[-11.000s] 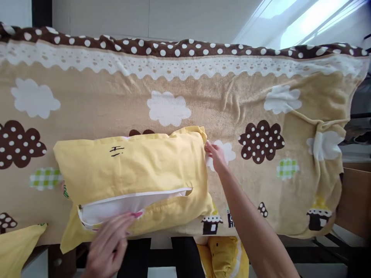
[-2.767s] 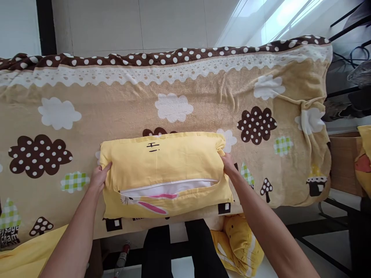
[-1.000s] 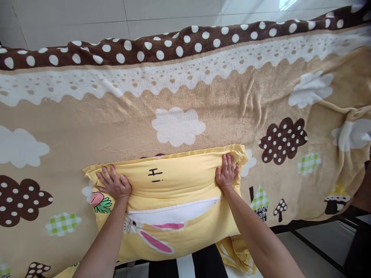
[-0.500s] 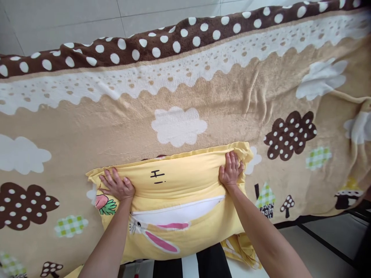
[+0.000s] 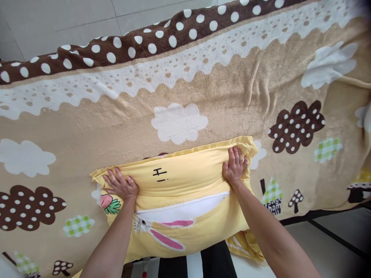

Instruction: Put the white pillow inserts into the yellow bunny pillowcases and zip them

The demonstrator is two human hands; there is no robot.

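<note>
A yellow pillow [image 5: 188,170] with a rabbit print and the word "Hi" lies on a brown and beige blanket [image 5: 101,127], close to my body. My left hand [image 5: 123,185] rests on its left end with the fingers spread, just above a printed radish-like figure. On the opposite end my right hand [image 5: 234,164] presses down near the far right corner, fingers stretched out over the cloth. Neither hand grips anything that I can see. The pillow sags between them, with a crease running across below the lettering.
More yellow cloth [image 5: 246,247] hangs in folds under the pillow's near right side. Grey floor tiles [image 5: 58,23] lie past the blanket's polka-dot edge. Dark bars [image 5: 336,235] show at the lower right. My legs [image 5: 217,262] are right below the pillow.
The view has shifted and tilted slightly, so the pillow and both hands appear a little further right. Both hands stay on the same spots of the pillow.
</note>
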